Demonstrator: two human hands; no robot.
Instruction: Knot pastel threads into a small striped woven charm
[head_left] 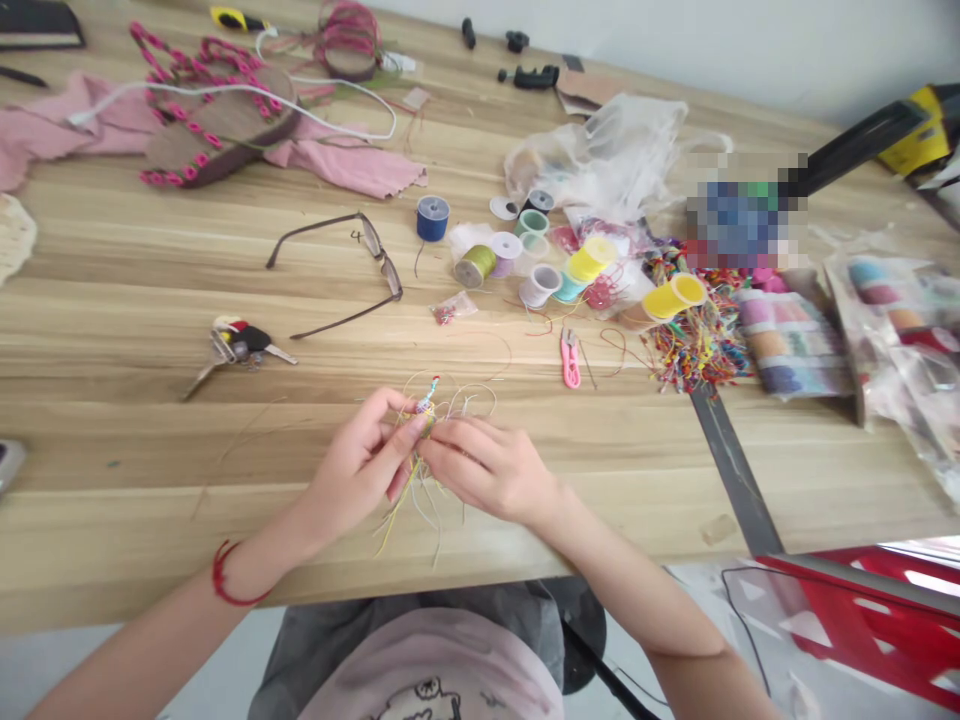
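Note:
Near the table's front edge, my left hand [369,452] pinches a small knotted cord piece [426,405] between thumb and fingers. Its tip, light blue with a bit of red, sticks up past the fingertips. Loose yellow and whitish cords [421,505] fan out below and around it. My right hand [491,462] is closed at the cords, close against the left fingertips. Which strand it grips is hidden by the fingers. To the right lie small pink thread snips [571,358] with a needle-like rod beside them.
Thread spools, among them a blue spool [433,218] and a yellow spool [675,296], stand beyond my hands. Eyeglasses [382,262] and keys [244,345] lie to the left. A pile of colourful cords [701,345] and bagged thread [795,340] are at right. Pink-trimmed sandals [217,120] lie back left.

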